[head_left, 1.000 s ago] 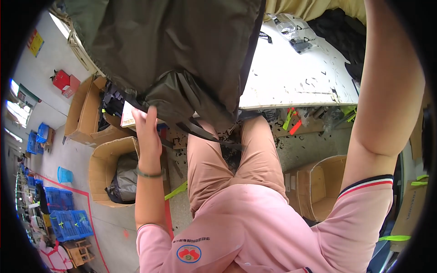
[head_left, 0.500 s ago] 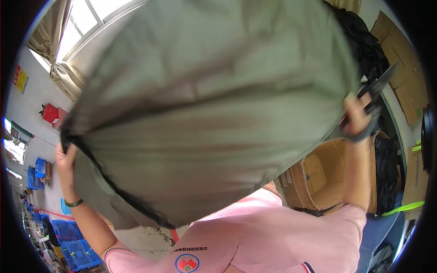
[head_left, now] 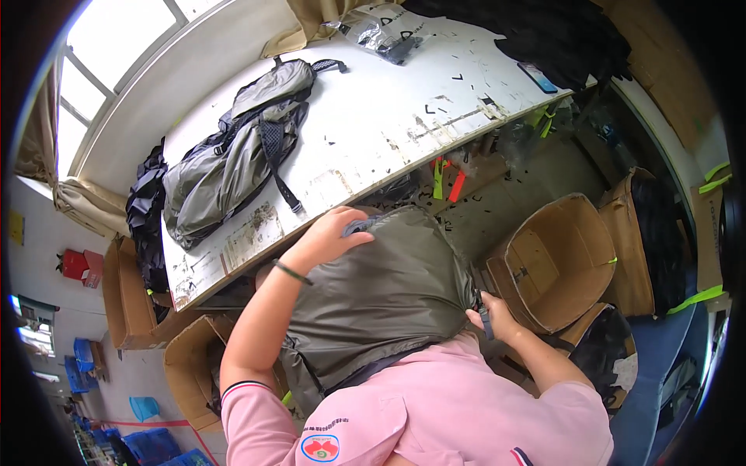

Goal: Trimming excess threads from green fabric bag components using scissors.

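Over my lap spreads a grey-green fabric piece [head_left: 381,279] with dark edging, thin and puffed out like a bag. At its far left edge my left hand [head_left: 334,235] is closed, with a bunched bit of the fabric between thumb and fingers. My right hand [head_left: 499,317] is closed at the gathered right edge of the fabric. Scissors [head_left: 486,321] are in that hand too; only a dark part shows and the blades are hidden. Beyond, on the white table, lies a backpack [head_left: 241,155] of similar grey-green cloth with black straps.
The white table [head_left: 365,147] has a worn front edge and dark scraps. A clear plastic bag [head_left: 385,35], a phone [head_left: 536,78] and black cloth [head_left: 556,39] lie on it. An open cardboard box [head_left: 556,260] stands at my right, another box [head_left: 190,365] at my left.
The fabric has come down from in front of my view to my lap, uncovering the table. Both hands have lowered and moved inward, still on the fabric.
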{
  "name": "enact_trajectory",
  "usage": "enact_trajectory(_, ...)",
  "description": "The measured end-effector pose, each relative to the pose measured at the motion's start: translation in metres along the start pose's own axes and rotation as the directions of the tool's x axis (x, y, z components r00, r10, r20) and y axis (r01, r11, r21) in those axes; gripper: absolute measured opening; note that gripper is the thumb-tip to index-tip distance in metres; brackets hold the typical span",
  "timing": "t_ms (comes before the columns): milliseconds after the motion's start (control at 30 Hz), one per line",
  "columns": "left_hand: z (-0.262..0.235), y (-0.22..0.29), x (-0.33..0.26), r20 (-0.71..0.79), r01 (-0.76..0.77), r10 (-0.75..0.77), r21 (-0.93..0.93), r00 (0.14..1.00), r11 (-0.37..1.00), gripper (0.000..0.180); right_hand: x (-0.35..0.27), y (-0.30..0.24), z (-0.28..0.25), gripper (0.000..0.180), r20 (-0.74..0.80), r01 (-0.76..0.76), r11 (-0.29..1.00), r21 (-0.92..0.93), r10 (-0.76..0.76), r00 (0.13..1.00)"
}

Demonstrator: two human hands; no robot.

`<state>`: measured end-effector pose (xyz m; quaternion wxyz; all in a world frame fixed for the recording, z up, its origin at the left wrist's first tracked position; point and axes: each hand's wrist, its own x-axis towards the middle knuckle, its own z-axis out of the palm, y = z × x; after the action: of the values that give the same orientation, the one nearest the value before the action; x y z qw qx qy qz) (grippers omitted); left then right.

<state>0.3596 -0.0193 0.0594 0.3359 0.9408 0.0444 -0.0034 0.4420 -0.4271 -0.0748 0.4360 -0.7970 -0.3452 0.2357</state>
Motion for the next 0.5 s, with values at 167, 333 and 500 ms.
enact_trajectory(167, 0.053, -0.018, 0.085, 0.141, 0.147, -0.143, -0.019, 0.98, 0.989, 0.047, -0.004, -0.007, -0.003, 0.037, 0.143, 0.029, 0.984, -0.176, -0.004, 0.99)
enact_trajectory(333, 0.073, -0.024, 0.092, 0.395, 0.336, -0.114, -0.554, 0.911, 0.762, 0.034, 0.02, -0.025, -0.053, 0.041, 0.161, -0.003, 0.983, -0.181, 0.033, 0.986)
enact_trajectory(500, 0.068, -0.017, 0.07, 0.424, 0.346, 0.047, -0.793, 0.905, 0.501, 0.03, 0.099, -0.058, -0.085, 0.035, -0.126, -0.033, 0.999, 0.03, 0.037, 0.991)
